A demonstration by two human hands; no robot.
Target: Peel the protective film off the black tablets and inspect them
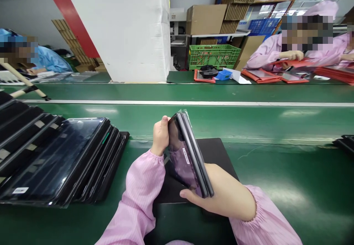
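1. Two bare hands hold one tilted bundle of slim dark tablets (186, 156) in clear plastic film. It stands on edge in the air, above a black mat (218, 153) on the green conveyor belt (279, 171).
2. Left hand (160, 136) clamps the bundle's upper left side, with the thumb tip near the top. Right hand (221, 189) cups the lower end, with fingers under the bottom edge. Both hands are closed on the bundle; fingers behind it are hidden.
3. Handling judgement: gripping the edges with both hands keeps palms mostly off the faces and shares the weight. Firm, even pressure should stop the slabs sliding apart inside the slippery film.
4. Stack of similar dark tablets (61, 160) lies overlapped on the belt, just left of the left sleeve (141, 189).
5. Across the belt, a co-worker's hand (287, 55) rests on a red tray (295, 63). Green crate (214, 56) and cardboard box (206, 18) stand behind.
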